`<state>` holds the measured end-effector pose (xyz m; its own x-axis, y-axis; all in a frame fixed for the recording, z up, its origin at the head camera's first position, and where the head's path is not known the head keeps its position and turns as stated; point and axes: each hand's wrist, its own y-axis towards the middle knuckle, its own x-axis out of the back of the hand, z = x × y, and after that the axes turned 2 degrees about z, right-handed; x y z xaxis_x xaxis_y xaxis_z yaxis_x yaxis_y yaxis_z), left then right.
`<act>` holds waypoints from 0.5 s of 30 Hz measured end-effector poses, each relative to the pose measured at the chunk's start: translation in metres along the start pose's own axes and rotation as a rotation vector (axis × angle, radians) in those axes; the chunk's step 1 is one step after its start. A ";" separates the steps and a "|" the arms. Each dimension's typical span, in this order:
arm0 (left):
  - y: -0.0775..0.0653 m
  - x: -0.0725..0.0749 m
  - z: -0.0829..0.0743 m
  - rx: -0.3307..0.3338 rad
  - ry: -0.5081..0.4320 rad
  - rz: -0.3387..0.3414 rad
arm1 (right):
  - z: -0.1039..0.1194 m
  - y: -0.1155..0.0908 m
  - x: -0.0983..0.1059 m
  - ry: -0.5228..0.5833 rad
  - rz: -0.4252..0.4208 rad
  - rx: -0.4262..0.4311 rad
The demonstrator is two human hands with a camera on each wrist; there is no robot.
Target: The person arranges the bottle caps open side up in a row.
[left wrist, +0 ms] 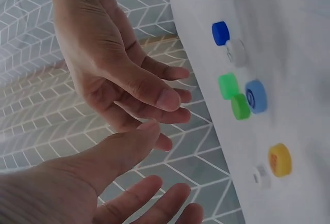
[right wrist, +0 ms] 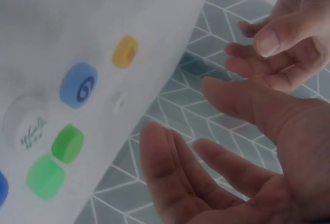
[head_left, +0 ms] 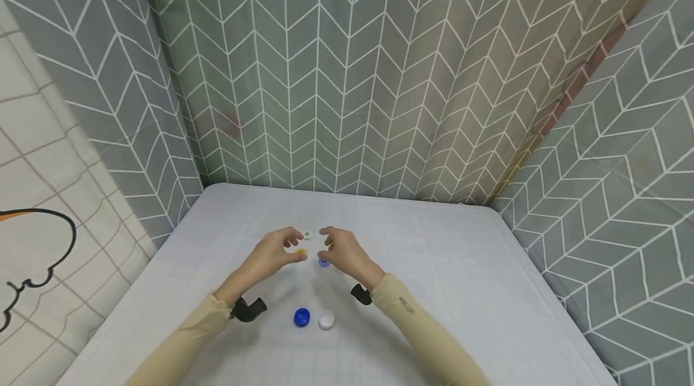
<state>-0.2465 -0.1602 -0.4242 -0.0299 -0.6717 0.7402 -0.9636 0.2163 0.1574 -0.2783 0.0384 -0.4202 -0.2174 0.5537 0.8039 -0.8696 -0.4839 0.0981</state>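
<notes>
1. A yellow cap (left wrist: 280, 160) is seen on the white-covered tabletop (head_left: 450, 265), near the left hand's fingers in the head view, with a small white piece (left wrist: 261, 176) just beside it.
2. A light blue cap (left wrist: 257, 96) marked with a swirl is placed close to two green caps (left wrist: 240, 106).
3. Near these, a white cap with writing (right wrist: 32, 131) and a dark blue cap (left wrist: 220, 33) are found.
4. Above, the left hand (head_left: 271, 252) and right hand (head_left: 347, 252) are held facing each other, their fingers spread and loosely bent.
5. Nearer the person, another blue cap (head_left: 302, 317) and a plain white cap (head_left: 326, 320) are set side by side.
6. The tabletop is backed by a grey chevron curtain (head_left: 347, 85).
</notes>
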 end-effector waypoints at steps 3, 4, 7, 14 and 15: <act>0.005 0.000 0.010 0.029 -0.006 -0.005 | 0.000 0.009 -0.007 -0.011 0.003 -0.028; 0.007 -0.001 0.013 0.043 -0.010 -0.004 | 0.000 0.011 -0.009 -0.008 0.006 -0.036; 0.012 -0.004 0.023 0.073 -0.006 0.007 | -0.001 0.019 -0.017 0.004 0.029 -0.062; 0.020 -0.018 0.042 0.125 0.054 0.016 | -0.002 0.034 -0.035 0.007 0.081 -0.107; 0.021 -0.020 0.045 0.128 0.061 0.017 | -0.002 0.035 -0.037 0.001 0.083 -0.110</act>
<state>-0.2782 -0.1738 -0.4647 -0.0342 -0.6236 0.7810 -0.9892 0.1324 0.0624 -0.3019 0.0024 -0.4475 -0.2908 0.5155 0.8060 -0.8922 -0.4504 -0.0339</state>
